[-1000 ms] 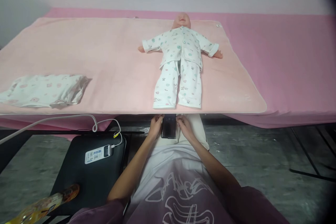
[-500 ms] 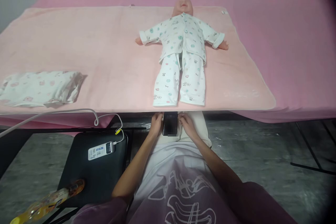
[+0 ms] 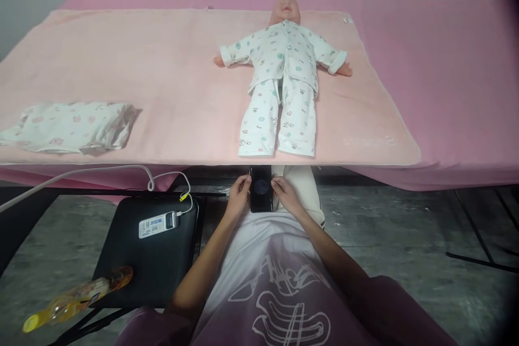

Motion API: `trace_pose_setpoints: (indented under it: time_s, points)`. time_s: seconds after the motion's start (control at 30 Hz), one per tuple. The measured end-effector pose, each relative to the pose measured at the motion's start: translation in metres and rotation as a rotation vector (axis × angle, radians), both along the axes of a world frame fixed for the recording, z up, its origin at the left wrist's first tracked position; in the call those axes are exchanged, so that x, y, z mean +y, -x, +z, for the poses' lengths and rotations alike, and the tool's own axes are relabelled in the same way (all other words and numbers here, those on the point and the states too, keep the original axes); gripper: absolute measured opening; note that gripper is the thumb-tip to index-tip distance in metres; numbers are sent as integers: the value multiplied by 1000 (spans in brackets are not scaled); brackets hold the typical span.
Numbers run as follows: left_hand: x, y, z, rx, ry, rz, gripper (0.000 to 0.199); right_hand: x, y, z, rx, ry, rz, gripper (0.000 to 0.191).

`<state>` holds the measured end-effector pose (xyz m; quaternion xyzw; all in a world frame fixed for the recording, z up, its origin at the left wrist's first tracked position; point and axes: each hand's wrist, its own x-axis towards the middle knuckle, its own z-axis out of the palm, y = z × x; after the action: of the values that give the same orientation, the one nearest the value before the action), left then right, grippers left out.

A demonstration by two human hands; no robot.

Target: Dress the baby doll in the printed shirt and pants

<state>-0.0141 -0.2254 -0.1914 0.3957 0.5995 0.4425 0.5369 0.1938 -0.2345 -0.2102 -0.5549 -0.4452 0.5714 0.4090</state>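
A dark smartphone (image 3: 261, 201) lies over my lap, just below the table edge, with a faint round shape on its screen. At its left edge my left hand (image 3: 239, 195) is closed, thumb and fingers pinched together. My right hand (image 3: 287, 194) pinches at the right edge in the same way, fingers curled. Past the phone, a baby doll (image 3: 286, 10) lies on its back with arms spread. It wears a white printed jacket (image 3: 284, 51) and matching trousers (image 3: 259, 119), their leg ends close to the table edge.
A pink mat (image 3: 182, 75) covers much of the table, with a folded white printed cloth (image 3: 81, 125) at its left. On a black stool (image 3: 150, 265) lie a white power bank (image 3: 156, 225) with a cable (image 3: 133, 167) and a bottle (image 3: 77, 300) of yellow drink.
The view has shifted slightly. My fingers sit closer against the phone's edges, and a faint round shape now shows on its screen. The doll and cloth stay put.
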Motion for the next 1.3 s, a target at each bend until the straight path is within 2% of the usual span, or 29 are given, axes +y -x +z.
trace_pose_setpoints:
  time_s: [0.17, 0.33, 0.53, 0.73, 0.9, 0.97, 1.13, 1.3]
  points:
    - [-3, 2, 3, 48, -34, -12, 57, -1, -5, 4, -139, -69, 55, 55]
    - [2, -3, 0, 73, -37, 5, 58, 11, -2, 8, -250, -171, -28, 51]
    - [8, -9, 2, 80, -63, 29, 59, 20, 3, 11, -182, -115, -85, 46]
    - [8, -16, 15, 28, -64, 21, 63, 20, 7, 22, -36, -32, -13, 50]
    - [2, -21, 26, -19, 22, 26, 69, 19, 23, 31, 60, 41, -78, 52]
    - [-3, -21, 30, -102, 66, 31, 73, 19, 26, 33, 88, 51, -106, 52]
    - [-20, -18, 40, -517, 200, -40, 79, 20, 23, 42, 173, 91, -134, 53]
    - [-32, -19, 44, -693, 306, -143, 78, 21, 12, 48, 183, 69, -19, 58]
